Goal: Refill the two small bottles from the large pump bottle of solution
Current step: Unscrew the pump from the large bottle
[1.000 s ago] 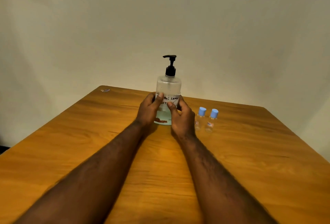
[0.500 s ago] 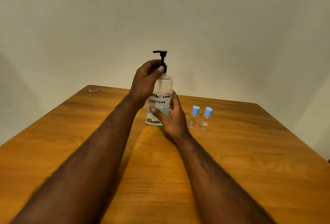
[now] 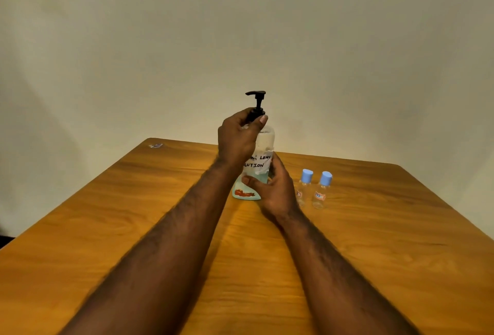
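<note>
Pump bottle (image 3: 266, 140) label (image 3: 258, 164) part-hidden | left hand (image 3: 236, 140) grips top | right hand (image 3: 276, 193) grips body

Pump bottle (image 3: 263, 164): clear, black pump, handwritten white label, a little bluish liquid low inside, roughly upright at far centre. Left small bottle (image 3: 304, 188) and right small bottle (image 3: 321, 191), clear with blue caps, stand side by side just right of it.

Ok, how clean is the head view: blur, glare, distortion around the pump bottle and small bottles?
Head view: dim warm light, no glare on the pump bottle; its label reads where the left hand leaves it uncovered; labels on the small bottles too soft to read; near forearms blurred; wide-angle lens splays the table edges.
</note>
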